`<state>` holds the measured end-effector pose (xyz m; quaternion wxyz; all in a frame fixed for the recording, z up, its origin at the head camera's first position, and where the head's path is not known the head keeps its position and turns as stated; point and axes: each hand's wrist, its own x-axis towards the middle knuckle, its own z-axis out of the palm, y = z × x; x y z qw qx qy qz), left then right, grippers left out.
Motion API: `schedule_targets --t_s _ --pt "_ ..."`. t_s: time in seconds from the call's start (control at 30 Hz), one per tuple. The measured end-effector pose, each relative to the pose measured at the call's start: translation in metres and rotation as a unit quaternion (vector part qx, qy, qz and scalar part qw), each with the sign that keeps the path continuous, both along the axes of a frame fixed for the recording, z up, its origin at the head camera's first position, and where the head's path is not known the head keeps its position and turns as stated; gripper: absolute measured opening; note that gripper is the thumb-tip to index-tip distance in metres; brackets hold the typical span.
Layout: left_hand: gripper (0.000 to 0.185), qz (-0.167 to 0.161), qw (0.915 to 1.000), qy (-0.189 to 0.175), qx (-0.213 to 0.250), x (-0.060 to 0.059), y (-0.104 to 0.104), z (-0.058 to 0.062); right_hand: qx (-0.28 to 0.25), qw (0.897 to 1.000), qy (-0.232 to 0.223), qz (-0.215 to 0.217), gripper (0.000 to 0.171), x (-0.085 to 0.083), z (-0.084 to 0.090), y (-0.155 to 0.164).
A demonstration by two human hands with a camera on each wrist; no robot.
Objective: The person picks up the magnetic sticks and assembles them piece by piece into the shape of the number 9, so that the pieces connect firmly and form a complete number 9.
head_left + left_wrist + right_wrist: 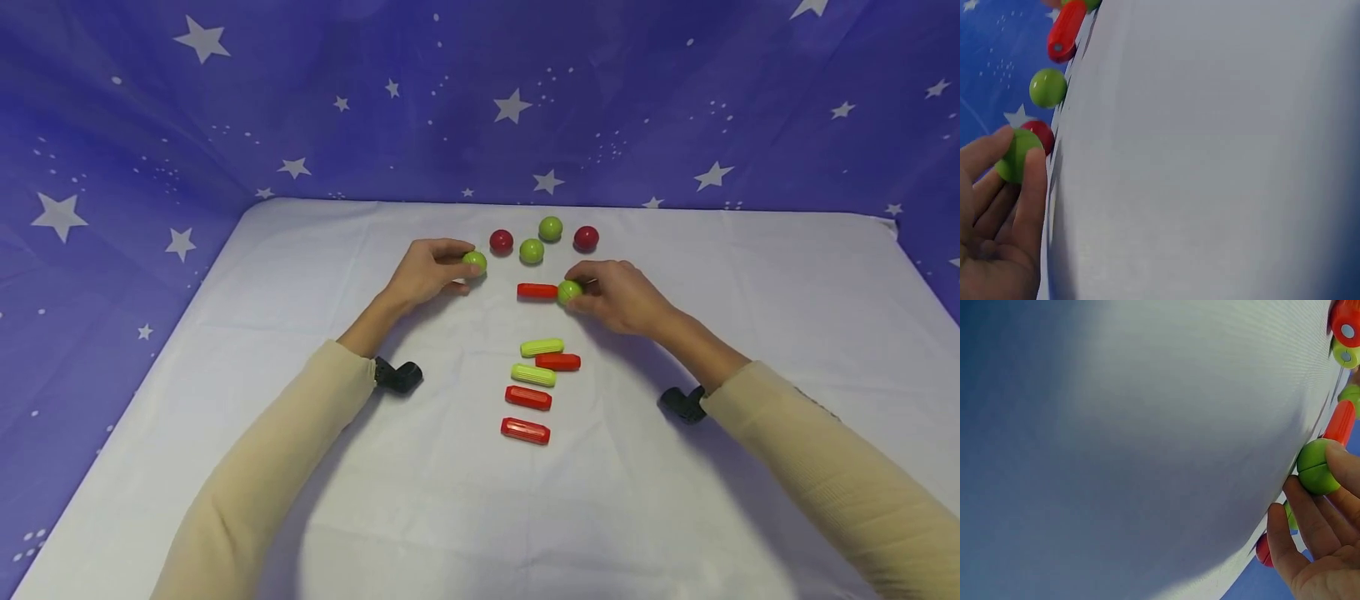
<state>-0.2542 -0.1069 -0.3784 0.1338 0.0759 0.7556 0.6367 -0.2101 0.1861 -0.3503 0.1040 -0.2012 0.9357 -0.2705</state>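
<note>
My left hand (429, 273) pinches a green ball (476, 263) between thumb and fingers, left of the group of balls; the left wrist view shows this green ball (1020, 152) between the fingertips. My right hand (622, 297) grips another green ball (567, 292), which sits against the right end of a red ribbed handle (536, 291). In the right wrist view a seam runs across this green ball (1316, 466), and the red handle (1340, 424) extends behind it. The handle lies crosswise on the white cloth between the two hands.
Beyond the hands stand a red ball (501, 242), two green balls (532, 252) and a second red ball (587, 238). Nearer, yellow-green handles (533, 375) and red handles (528, 397) lie in a loose column. A blue starred curtain (465, 100) borders the white-covered table (637, 517).
</note>
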Motion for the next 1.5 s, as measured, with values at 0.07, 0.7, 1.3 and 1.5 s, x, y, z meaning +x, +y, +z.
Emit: schedule_targets --t_s 0.07,0.7,1.3,1.5 --pt "0.043 -0.018 0.9998 -0.003 -0.009 0.005 0.002 0.002 -0.002 1.000 0.000 0.000 0.038 0.000 0.000 0.000" --pt "0.043 -0.091 0.9948 0.005 -0.044 0.017 0.024 0.001 0.001 1.000 -0.001 -0.010 0.038 0.001 -0.002 0.000" --pt "0.041 -0.090 0.9930 0.025 -0.071 0.019 0.026 -0.001 -0.004 1.000 0.009 -0.011 0.037 0.001 -0.002 -0.003" --pt "0.040 -0.083 0.9944 0.017 -0.064 0.018 0.025 -0.002 -0.002 1.000 0.010 -0.010 0.037 0.001 -0.003 -0.002"
